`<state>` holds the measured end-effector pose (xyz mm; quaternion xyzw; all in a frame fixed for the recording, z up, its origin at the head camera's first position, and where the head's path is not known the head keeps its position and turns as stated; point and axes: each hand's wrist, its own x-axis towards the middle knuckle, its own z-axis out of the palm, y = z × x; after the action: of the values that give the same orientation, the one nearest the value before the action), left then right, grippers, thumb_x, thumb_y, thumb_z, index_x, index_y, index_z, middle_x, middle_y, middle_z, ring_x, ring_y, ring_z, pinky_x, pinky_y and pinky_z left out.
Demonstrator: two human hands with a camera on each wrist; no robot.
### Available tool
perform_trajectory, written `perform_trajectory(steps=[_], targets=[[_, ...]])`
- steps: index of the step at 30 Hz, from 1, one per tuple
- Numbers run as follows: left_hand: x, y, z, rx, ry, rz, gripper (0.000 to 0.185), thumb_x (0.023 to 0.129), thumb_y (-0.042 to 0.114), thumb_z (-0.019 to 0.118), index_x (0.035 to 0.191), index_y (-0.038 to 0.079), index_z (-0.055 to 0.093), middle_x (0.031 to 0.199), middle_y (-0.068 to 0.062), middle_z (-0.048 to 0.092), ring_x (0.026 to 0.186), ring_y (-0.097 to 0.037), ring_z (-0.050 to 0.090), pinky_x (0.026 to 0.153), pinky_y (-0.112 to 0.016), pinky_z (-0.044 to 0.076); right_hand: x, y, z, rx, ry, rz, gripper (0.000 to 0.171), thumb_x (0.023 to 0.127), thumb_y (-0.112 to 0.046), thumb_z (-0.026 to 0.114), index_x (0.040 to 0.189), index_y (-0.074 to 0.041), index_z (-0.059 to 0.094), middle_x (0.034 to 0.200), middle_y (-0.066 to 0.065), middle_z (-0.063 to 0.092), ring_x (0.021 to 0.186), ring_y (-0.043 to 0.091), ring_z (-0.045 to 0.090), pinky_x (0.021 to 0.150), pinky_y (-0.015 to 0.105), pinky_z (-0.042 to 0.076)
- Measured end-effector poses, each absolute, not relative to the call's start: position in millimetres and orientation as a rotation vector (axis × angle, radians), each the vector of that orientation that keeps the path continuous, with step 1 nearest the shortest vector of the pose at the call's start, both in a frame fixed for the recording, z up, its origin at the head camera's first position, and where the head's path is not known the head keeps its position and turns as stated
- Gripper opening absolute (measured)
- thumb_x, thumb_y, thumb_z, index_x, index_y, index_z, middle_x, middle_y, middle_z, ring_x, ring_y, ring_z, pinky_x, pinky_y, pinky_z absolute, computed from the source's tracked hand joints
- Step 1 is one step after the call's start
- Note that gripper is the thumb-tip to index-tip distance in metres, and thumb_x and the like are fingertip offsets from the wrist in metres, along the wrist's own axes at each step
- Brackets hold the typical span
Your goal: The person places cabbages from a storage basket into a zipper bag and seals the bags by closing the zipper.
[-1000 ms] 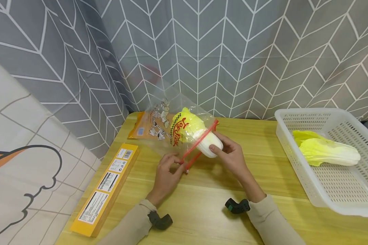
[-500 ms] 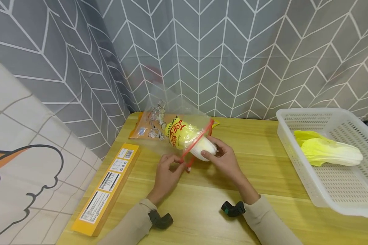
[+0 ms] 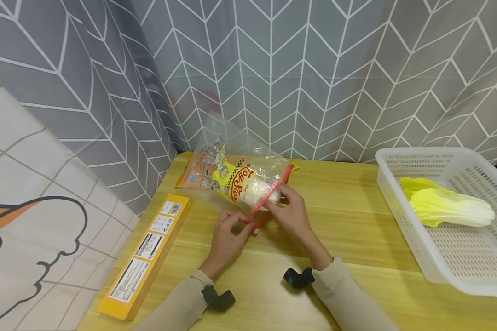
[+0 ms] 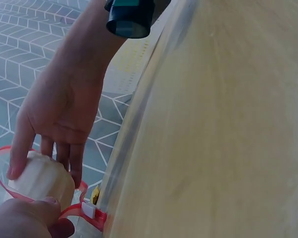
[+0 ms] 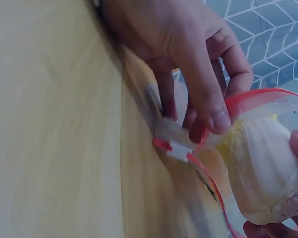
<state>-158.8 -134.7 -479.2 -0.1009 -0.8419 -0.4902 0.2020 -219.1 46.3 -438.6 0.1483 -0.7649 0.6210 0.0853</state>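
Note:
A clear zip bag (image 3: 232, 170) with a red zip rim and cartoon print lies tilted on the wooden table (image 3: 356, 216). A yellow-and-white toy cabbage (image 3: 252, 188) is almost wholly inside it, and only its white base (image 5: 263, 168) shows at the mouth. My left hand (image 3: 242, 225) pinches the red rim (image 5: 188, 148) at the bag's near corner. My right hand (image 3: 279, 202) holds the cabbage base (image 4: 39, 176) with thumb and fingers curled round it, at the bag's mouth.
A white perforated basket (image 3: 430, 151) at the right holds a second toy cabbage (image 3: 451, 209). A long yellow box (image 3: 145, 257) lies along the table's left edge. An orange pack (image 3: 186, 177) sits under the bag's far end. A patterned curtain hangs behind.
The cabbage has slid left, deeper into the bag, with my right hand following it. My left hand has kept its pinch on the red rim.

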Motion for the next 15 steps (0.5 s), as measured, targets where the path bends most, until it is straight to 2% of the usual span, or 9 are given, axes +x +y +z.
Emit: perform_trajectory(steps=[6,15], targets=[[-158,-133,-478,-0.274,-2.345,-1.360,0.009,0.087,0.017,0.082,0.086,0.018,0.073,0.090,0.004,0.065,0.093,-0.013,0.056,0.078,-0.029,0.048,-220,41,-449,0.408,-2.252,1.975,0.030,0.083,0.000,0.080,0.112,0.000,0.072,0.113,0.016,0.069,0.093,0.009,0.061,0.081,0.019,0.056],[-159,-135,-480,-0.266,-2.320,-1.379,0.008,0.088,0.016,0.081,0.091,0.015,0.074,0.093,0.002,0.067,0.094,-0.014,0.058,0.081,-0.030,0.050,-220,42,-460,0.603,-2.293,1.930,0.037,0.083,-0.002,0.082,0.118,-0.003,0.071,0.116,0.016,0.066,0.098,0.016,0.059,0.087,0.034,0.059]])
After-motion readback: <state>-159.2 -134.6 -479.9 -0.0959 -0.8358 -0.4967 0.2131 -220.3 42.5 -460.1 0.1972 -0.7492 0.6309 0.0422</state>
